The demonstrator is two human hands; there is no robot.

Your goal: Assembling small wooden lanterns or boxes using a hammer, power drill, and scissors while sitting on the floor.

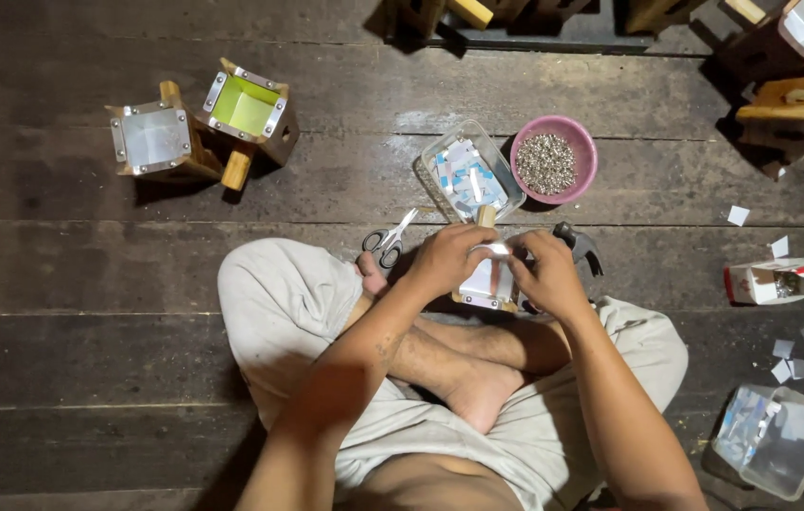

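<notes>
Small wooden box with white lining [489, 284] gripped over crossed legs, left hand [447, 257] and right hand [546, 274] fingers closed on it; scissors [389, 238], pink bowl of metal bits [553, 161] near on floor.

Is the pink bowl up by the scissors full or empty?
Nearly full. The pink bowl holds a heap of small silvery metal pieces that covers its bottom and reaches close to the rim. What kind of pieces they are is too small to tell.

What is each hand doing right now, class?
Left hand: closed on the small wooden box, fingers at its top edge.
Right hand: closed on the same box, gripping its right side.
</notes>
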